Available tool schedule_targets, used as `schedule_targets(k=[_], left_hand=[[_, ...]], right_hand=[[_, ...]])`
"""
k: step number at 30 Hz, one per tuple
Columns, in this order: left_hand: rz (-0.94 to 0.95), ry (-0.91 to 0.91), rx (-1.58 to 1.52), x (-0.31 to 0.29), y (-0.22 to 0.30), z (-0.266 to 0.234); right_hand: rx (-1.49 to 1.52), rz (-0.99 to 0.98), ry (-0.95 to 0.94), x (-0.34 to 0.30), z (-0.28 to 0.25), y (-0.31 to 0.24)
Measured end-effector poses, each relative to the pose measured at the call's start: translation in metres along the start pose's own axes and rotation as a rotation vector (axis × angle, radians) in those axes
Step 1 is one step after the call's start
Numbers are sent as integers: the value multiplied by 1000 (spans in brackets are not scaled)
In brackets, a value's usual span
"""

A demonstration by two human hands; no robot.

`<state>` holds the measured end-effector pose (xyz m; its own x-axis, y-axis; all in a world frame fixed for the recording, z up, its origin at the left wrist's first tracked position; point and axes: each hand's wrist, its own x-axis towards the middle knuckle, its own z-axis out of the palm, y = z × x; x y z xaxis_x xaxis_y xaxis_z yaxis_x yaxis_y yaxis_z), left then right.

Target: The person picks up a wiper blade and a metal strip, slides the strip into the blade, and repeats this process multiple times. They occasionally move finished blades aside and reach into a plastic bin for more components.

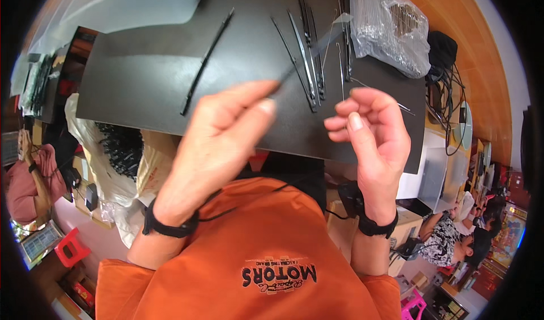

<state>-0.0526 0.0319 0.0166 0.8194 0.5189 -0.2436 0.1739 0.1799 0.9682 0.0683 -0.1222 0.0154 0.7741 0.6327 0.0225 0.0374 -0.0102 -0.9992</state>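
My left hand is closed, thumb against forefinger, on a thin black strip. Motion blurs the strip, which slants up and to the right over the table. My right hand has its fingers curled in and its thumb bent towards them; whatever they may hold is hidden. Just above those fingertips is a thin hooked wire, and I cannot tell whether it touches them. Several narrow black strips lie lengthwise on the dark table between and beyond my hands. A single black strip lies apart on the left.
A clear plastic bag of thin wires rests at the table's far right. Clear sheeting covers the far left. Beside the near left edge, a plastic bag holds black pieces. Black cables hang at right. Other people sit at both sides.
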Motion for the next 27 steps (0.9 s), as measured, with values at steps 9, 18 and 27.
schedule_targets(k=[9, 18, 27], left_hand=[[218, 559, 1119, 27, -30, -80], [293, 479, 1130, 27, -35, -68], [520, 387, 771, 23, -29, -43]], right_hand=[[-131, 56, -158, -6, -2, 0], [-1018, -278, -282, 34, -2, 4], [-1293, -399, -331, 63, 28, 14]])
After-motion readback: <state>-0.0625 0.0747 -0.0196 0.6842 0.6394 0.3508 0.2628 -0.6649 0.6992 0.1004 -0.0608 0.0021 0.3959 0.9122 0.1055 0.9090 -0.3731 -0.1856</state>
